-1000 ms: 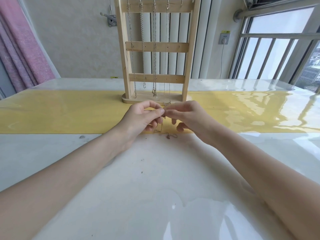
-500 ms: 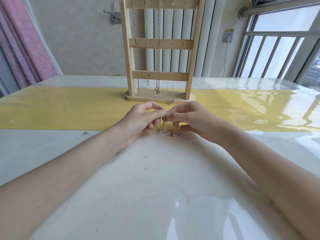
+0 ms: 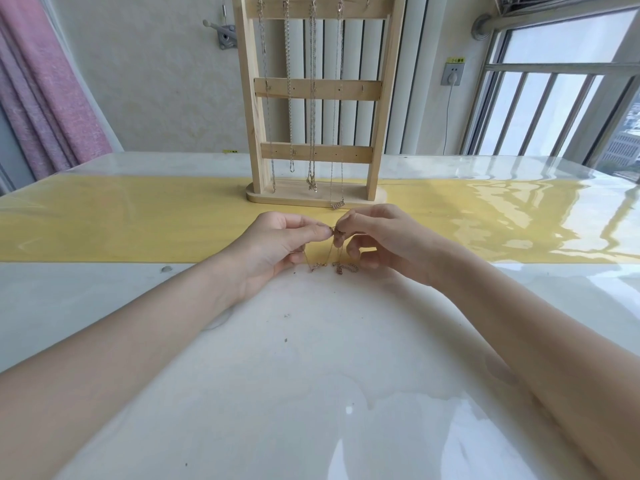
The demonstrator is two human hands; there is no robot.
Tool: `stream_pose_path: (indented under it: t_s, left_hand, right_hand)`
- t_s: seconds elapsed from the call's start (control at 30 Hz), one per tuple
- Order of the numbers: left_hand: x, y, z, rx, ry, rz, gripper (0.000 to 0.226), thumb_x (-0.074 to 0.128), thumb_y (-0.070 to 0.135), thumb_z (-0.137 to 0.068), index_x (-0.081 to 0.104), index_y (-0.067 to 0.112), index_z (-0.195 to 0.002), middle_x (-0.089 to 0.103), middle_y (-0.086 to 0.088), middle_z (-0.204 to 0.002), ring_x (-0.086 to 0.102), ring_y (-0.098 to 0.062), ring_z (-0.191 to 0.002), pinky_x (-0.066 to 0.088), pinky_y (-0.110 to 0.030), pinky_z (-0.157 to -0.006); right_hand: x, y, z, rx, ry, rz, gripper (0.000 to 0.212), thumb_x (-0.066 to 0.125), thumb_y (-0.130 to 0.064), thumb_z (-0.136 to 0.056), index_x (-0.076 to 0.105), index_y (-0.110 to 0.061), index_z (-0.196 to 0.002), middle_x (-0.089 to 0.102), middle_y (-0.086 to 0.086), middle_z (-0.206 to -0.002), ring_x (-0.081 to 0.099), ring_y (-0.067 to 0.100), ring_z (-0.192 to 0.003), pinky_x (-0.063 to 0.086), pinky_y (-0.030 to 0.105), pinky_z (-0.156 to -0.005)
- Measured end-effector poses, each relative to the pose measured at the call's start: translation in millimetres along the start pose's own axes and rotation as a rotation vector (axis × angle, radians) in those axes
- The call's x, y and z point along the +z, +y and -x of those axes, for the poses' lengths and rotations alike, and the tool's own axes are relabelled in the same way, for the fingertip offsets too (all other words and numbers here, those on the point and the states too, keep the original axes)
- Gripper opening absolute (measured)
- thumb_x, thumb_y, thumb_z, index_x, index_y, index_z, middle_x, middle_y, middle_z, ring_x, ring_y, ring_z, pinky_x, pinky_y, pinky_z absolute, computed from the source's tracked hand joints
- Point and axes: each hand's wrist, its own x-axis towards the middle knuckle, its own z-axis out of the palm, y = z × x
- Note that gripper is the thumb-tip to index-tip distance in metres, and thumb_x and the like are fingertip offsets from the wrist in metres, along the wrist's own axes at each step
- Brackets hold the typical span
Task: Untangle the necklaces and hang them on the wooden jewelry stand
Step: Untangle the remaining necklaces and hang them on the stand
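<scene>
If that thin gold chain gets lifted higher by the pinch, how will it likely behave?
Probably floppy: the gold chain sags from the left hand and right hand into loose heaps on the table. It looks very light and fine, so it may snag or re-tangle, and could slip from a loose grip.

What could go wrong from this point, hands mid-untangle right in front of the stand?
1. The left hand and right hand pinch the thin gold chain close together; pulling apart could tighten a knot or snap it.
2. Its loose end lies bunched on the table and may re-tangle.
3. The wooden stand sits just behind; lifting could snag the pendant necklace hanging lowest.
</scene>
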Motion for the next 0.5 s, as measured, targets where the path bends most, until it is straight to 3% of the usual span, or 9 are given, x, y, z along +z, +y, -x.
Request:
stream_pose_path:
  t_s: [0.17, 0.27, 0.37, 0.5]
  left_hand:
    - [-2, -1, -2, 0.021, 0.041, -0.017, 0.007, 0.069, 0.013, -0.081, 0.069, 0.008, -0.086, 0.047, -0.007, -0.083, 0.032, -0.01, -0.058, 0.032, -0.012, -0.044]
    - [1, 1, -1, 0.028, 0.049, -0.034, 0.004, 0.066, 0.012, -0.083, 0.067, 0.009, -0.081, 0.04, 0.001, -0.066, 0.033, -0.008, -0.052, 0.031, -0.013, -0.042]
    - [4, 2, 1, 0.052, 0.033, -0.078, 0.016, 0.059, 0.011, -0.086, 0.058, 0.01, -0.07, 0.028, 0.007, -0.055, 0.026, -0.008, -0.048, 0.027, -0.015, -0.041]
    - [10, 2, 3, 0.06, -0.016, -0.123, 0.007, 0.051, 0.012, -0.089, 0.054, 0.008, -0.084, 0.024, 0.007, -0.056, 0.021, -0.01, -0.05, 0.023, -0.016, -0.041]
  right_hand:
    - [2, -1, 0, -0.017, -0.004, 0.039, 0.013, 0.06, -0.011, -0.089, 0.062, -0.009, -0.076, 0.064, 0.001, -0.076, 0.047, 0.01, -0.055, 0.034, 0.02, -0.05]
    - [2, -1, 1, -0.026, -0.001, 0.056, 0.014, 0.062, -0.012, -0.089, 0.064, -0.01, -0.075, 0.065, 0.001, -0.077, 0.047, 0.01, -0.056, 0.036, 0.019, -0.051]
    - [3, -2, 0, -0.038, 0.014, 0.057, 0.016, 0.061, -0.011, -0.089, 0.063, -0.011, -0.072, 0.064, 0.001, -0.077, 0.047, 0.01, -0.057, 0.036, 0.018, -0.049]
    - [6, -4, 1, -0.057, 0.073, 0.033, 0.021, 0.057, -0.007, -0.086, 0.056, -0.012, -0.066, 0.057, 0.001, -0.071, 0.046, 0.011, -0.059, 0.034, 0.02, -0.048]
